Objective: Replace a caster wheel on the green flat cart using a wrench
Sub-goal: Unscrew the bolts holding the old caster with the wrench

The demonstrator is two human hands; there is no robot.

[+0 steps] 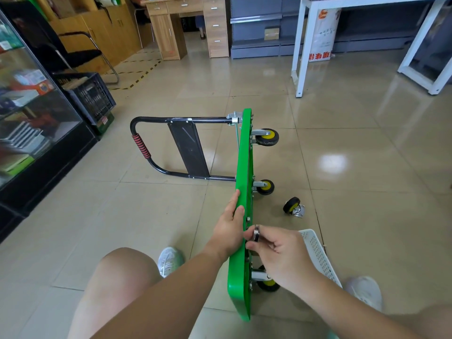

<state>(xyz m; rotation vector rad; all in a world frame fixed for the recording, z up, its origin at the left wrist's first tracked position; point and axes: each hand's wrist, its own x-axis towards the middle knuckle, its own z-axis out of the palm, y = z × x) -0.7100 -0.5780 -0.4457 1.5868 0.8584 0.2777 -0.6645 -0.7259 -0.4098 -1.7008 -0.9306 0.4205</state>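
I see green cart (241, 167) tipped on edge on tiled floor (342, 148), black handle (146, 148) out to left. My left hand (230, 228) flat on deck, fingers clasped over top edge. My right hand (276, 250) pinches small metal wrench (256, 234) against underside. Three casters mounted; loose caster wheel (293, 207) lies on floor just right of cart, near white basket (318, 255).

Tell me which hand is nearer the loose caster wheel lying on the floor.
Right. The right hand holds a small metal tool at the cart's underside, just below and left of the loose caster wheel. The left hand steadies the green deck from its far side.
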